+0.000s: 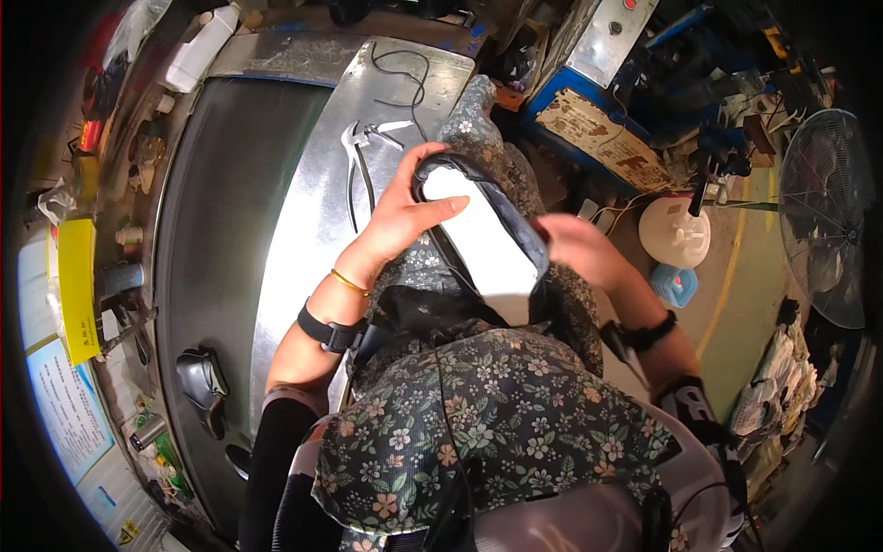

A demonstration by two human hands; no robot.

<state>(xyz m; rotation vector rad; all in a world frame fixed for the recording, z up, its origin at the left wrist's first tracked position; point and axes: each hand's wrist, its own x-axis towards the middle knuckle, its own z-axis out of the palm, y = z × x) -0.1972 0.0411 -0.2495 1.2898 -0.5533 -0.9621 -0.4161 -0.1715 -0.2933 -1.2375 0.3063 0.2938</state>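
Observation:
Over my lap lies a black shoe upper [521, 219] fitted around a white sole-shaped piece [487, 244], its white face turned up. My left hand [409, 212] is closed round the upper end, with the thumb lying across the white face and the fingers behind the black edge. My right hand [584, 250] is at the right edge of the upper, smeared by motion, so its fingers cannot be made out. On the metal plate to the left rest pincers [354, 152], their long handles pointing toward me.
A dark conveyor belt [244, 184] runs along the left, with a black shoe [200, 382] on its near part. The bare metal plate [303, 221] borders it. To the right stand a white plastic jug [673, 232], a blue container [674, 286] and a large fan [823, 216].

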